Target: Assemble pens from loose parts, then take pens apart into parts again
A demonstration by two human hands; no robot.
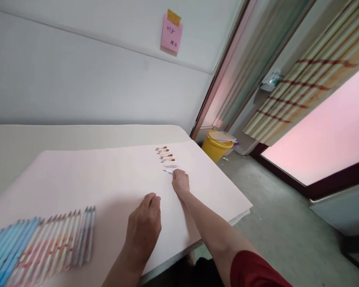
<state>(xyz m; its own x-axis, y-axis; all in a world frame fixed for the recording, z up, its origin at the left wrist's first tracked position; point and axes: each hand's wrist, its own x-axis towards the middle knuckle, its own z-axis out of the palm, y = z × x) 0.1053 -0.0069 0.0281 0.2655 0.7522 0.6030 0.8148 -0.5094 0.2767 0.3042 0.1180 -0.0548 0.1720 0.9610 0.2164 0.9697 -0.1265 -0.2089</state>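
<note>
My right hand (181, 180) rests low over the white sheet, its fingers closed on a slim pen piece (168, 172) whose pointed tip sticks out to the left. Just beyond it lies a pale, clear-looking slim piece (170, 166). Farther back, several short pen pieces (166, 156) with brown-and-cream ends and dark tips lie side by side in a column. Nearer to me, my left hand (145, 218) is curled closed above the sheet; whatever its fingers hold, if anything, is hidden. At the left lies a row of blue pens (13, 247), patterned pale pens (55, 241) and greyish pens (86, 235).
A white sheet (113, 171) covers much of the table (14, 139), which stands against a pale wall. A pink note (171, 35) is taped up there. Past the table's right edge are a yellow bin (215, 147), the floor and a curtain (311, 75).
</note>
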